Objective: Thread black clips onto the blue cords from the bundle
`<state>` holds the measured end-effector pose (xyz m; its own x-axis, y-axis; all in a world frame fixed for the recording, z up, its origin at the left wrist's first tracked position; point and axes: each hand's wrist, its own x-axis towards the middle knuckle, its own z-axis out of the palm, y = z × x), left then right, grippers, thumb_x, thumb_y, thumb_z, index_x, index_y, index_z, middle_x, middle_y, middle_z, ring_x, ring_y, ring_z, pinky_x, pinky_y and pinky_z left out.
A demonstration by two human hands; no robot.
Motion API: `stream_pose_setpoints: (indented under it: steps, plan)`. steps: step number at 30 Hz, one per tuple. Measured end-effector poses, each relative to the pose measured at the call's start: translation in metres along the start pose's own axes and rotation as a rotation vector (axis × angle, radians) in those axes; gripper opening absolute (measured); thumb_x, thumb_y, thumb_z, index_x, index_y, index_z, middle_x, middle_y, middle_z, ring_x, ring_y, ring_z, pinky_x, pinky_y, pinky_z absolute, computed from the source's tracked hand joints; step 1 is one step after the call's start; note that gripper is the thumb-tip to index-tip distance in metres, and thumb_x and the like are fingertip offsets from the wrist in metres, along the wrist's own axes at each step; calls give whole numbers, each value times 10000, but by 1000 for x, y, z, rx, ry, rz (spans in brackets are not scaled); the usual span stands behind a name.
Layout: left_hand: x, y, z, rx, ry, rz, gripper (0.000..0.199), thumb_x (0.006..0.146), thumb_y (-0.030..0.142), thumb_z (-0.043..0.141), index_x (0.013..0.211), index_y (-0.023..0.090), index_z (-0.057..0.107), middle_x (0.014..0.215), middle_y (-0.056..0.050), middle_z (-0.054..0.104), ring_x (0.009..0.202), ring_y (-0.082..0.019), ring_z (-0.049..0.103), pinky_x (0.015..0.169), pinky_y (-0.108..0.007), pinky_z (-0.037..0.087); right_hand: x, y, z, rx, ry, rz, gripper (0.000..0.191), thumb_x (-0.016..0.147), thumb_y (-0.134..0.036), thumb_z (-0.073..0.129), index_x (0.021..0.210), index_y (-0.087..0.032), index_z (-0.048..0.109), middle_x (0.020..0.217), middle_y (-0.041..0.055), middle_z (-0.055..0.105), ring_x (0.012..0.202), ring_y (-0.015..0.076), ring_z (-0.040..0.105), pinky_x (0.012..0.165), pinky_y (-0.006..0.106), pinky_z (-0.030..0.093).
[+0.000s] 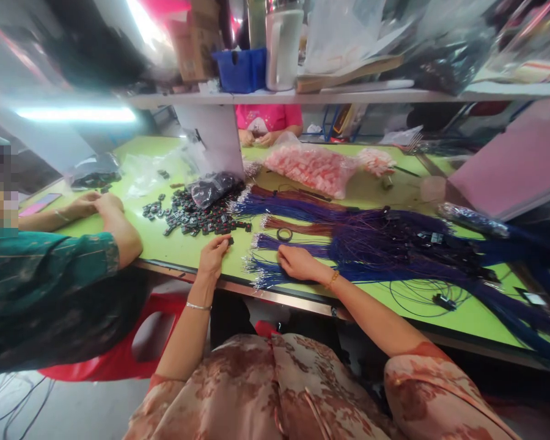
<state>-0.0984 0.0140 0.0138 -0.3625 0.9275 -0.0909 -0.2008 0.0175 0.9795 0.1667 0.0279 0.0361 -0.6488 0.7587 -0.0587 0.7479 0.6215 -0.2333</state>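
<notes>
Connector (230, 241) pinched in the left hand (213, 255) grip; right hand (297, 263) lies flat, fingers spread, on blue wires (302, 247).

A small black connector (230, 241) is pinched between the fingertips of the left hand (213, 255), just above the green table (174, 247) near its front edge. It is dark and blocky; finer detail cannot be made out. Just beyond it, a loose pile of black connectors (190, 216) of the same kind is spread flat across the tabletop. Beneath the right hand (297, 263), a bundle of blue wires (275, 276) is pressed flat, its bare silvery ends fanned toward the table edge. More bundles of blue wires (293, 208) are laid side by side beyond it, their lengths trailing away to the right.
</notes>
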Motion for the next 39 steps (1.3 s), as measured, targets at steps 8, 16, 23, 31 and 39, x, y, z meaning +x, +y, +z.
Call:
stream_pose_setpoints:
  steps: [8, 16, 23, 31, 39]
  plan:
    - [-22, 18, 6, -301, -71, -82, 367, 526, 166, 822, 867, 148, 687, 776, -2, 654, 687, -61, 575, 598, -157, 429, 36, -20, 15, 131, 68, -57, 119, 877, -243, 494, 896, -182, 594, 940, 63, 623, 810, 159, 542, 658, 251, 308]
    - [-38, 15, -3, -341, -66, -144, 304, 658, 189, 738, 945, 188, 639, 832, -17, 642, 865, -169, 666, 663, -228, 506, 32, -21, 15, 319, 266, -102, 86, 859, -176, 453, 825, -172, 532, 765, 24, 587, 665, 127, 471, 620, 239, 297]
    - [-49, 6, 10, -356, -130, -199, 274, 686, 135, 712, 952, 157, 649, 891, -34, 646, 766, -94, 619, 668, -197, 496, 29, -45, -4, 671, 311, -176, 61, 813, -186, 498, 772, -170, 541, 646, -34, 537, 573, 87, 439, 570, 208, 310]
    - [-62, 1, 30, -447, -276, -281, 272, 716, 127, 701, 982, 153, 649, 912, -51, 667, 786, -103, 612, 703, -206, 506, 19, -45, 4, 649, 367, -116, 104, 787, -195, 520, 687, -168, 536, 608, -33, 535, 557, 84, 430, 547, 212, 278]
    - [-65, 2, 35, -433, -333, -287, 288, 711, 155, 719, 989, 156, 644, 921, -44, 665, 802, -103, 612, 723, -206, 501, 15, -46, 0, 588, 363, -83, 154, 789, -213, 502, 641, -171, 509, 588, -26, 522, 547, 89, 401, 551, 220, 258]
